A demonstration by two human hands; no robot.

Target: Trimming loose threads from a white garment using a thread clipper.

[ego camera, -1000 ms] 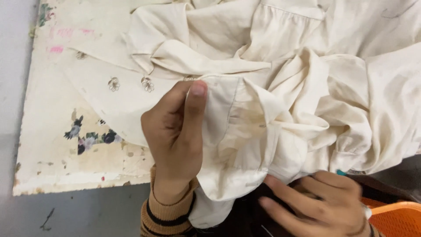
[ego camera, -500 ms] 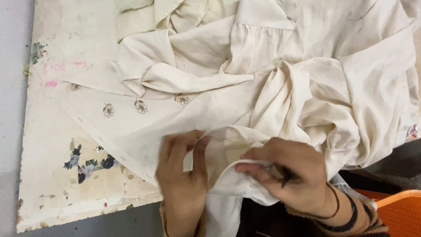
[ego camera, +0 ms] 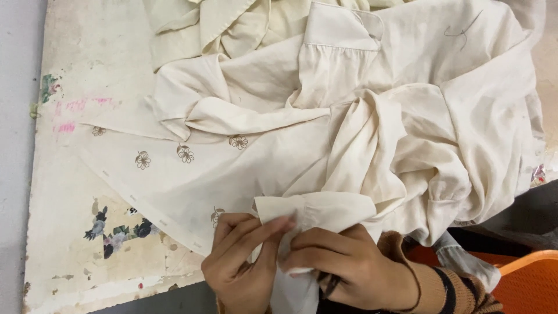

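A crumpled cream garment (ego camera: pixel 349 116) with small embroidered flowers lies spread over a worn table (ego camera: pixel 70 192). Near the table's front edge, my left hand (ego camera: pixel 241 264) and my right hand (ego camera: pixel 343 267) pinch a folded cuff-like part of the garment (ego camera: pixel 317 209) between thumbs and fingers. Both hands touch each other at the fingertips on the cloth. My right wrist wears a brown striped sleeve (ego camera: pixel 453 288). A small dark object shows under my right hand's fingers; I cannot tell what it is.
The table top is cream, with peeling floral pattern patches (ego camera: pixel 119 232) and pink marks (ego camera: pixel 75 113) at the left. A grey floor strip (ego camera: pixel 14 157) runs along the left edge. An orange plastic object (ego camera: pixel 523 279) sits at the lower right.
The view has shifted so the garment sits lower and further right. My right hand came up from below onto the cuff, and both hands now pinch it together.
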